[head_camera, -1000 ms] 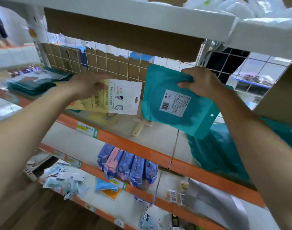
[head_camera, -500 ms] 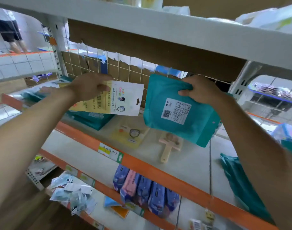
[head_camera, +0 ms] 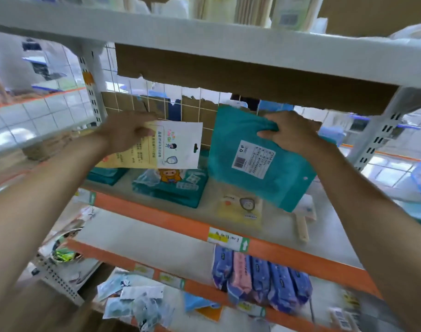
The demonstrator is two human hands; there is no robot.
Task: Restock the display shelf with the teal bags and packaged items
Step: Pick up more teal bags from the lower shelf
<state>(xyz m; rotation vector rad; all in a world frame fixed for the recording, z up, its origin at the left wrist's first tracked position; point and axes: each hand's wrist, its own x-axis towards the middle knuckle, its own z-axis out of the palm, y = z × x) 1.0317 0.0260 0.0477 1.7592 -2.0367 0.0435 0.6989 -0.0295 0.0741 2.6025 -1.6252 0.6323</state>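
Your left hand (head_camera: 125, 133) pinches the yellow-and-white packet (head_camera: 178, 144) by its yellow end. This leaves the white header and its hang slot (head_camera: 195, 147) clear of your fingers, in my judgement so you can place it without regripping. Your right hand (head_camera: 291, 133) grips the teal bag (head_camera: 252, 164) at its top edge, tilted, label side towards you. Both items are held above the orange-edged shelf (head_camera: 180, 219), neither set down. A stack of teal bags (head_camera: 171, 190) lies under the packet and a flat yellow packet (head_camera: 240, 207) under the teal bag, the likely destinations. The white label (head_camera: 253, 158) shows a barcode and recycling mark, but its print is too small to read. The packet carries Chinese text and cartoon figures.
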